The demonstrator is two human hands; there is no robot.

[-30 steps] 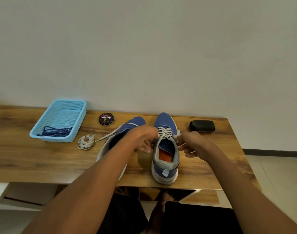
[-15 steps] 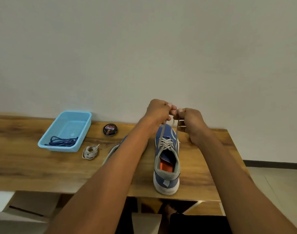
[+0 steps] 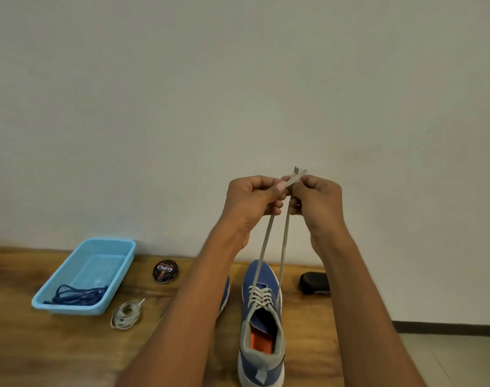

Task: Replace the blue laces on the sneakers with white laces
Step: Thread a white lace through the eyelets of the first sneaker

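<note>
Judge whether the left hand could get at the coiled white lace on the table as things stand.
Probably not at once. The left hand is raised, pinching the lace ends from the sneaker. The way to the coiled white lace by the basket looks open once it lets go.

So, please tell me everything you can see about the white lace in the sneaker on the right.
The white lace looks flat and woven, crossed through the eyelets of the blue sneaker. Its two free ends rise taut and nearly parallel, meeting above the shoe, where the left hand and right hand pinch them together. The tips stick out above the fingers.
</note>
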